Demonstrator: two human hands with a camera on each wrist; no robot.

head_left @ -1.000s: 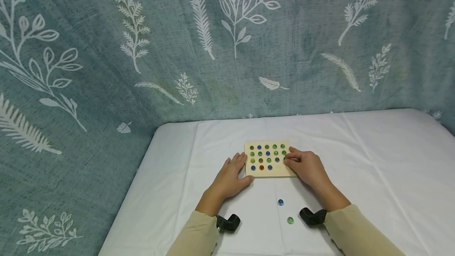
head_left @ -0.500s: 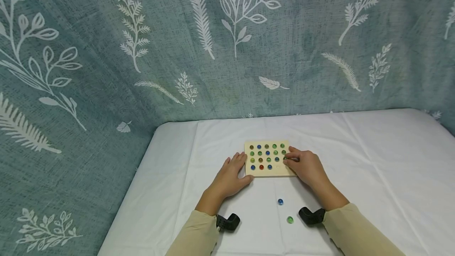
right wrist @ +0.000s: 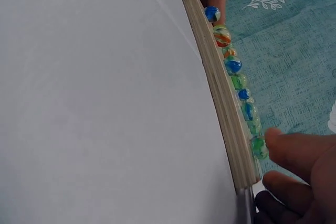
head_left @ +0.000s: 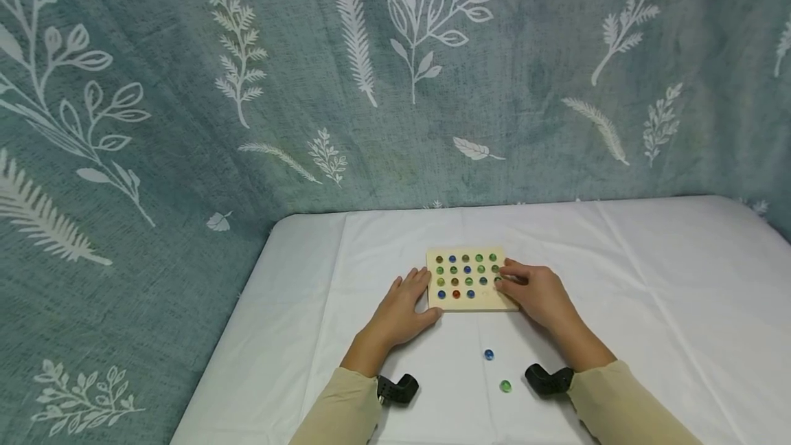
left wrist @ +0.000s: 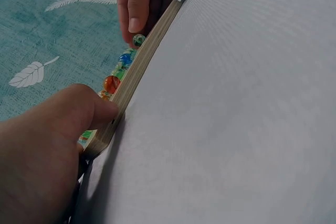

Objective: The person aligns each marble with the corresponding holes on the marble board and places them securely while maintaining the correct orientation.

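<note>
A pale wooden board [head_left: 497,303] with rows of glass marbles in its hollows lies on the white-covered table. My left hand [head_left: 402,307] rests against the board's left side, fingers extended and thumb at the front corner. At the right edge is my right hand [head_left: 544,294], its thumb and index finger parted beside a green marble [head_left: 498,281] at the end of the third row. In the right wrist view, the thumb tip is close to a green marble [right wrist: 259,148]; contact is hard to tell. The front row holds blue and orange marbles at left, with bare board to their right.
In front of the board, a loose blue marble [head_left: 489,355] and a loose green marble [head_left: 505,386] lie on the white cloth [head_left: 309,335]. A black wrist camera [head_left: 398,389] sits on the left wrist, another [head_left: 548,380] on the right. A patterned teal curtain [head_left: 395,122] hangs behind.
My right thumb and index finger have spread apart, letting go of the marble at the end of the third row. The left hand keeps its place. The head view has shifted slightly.
</note>
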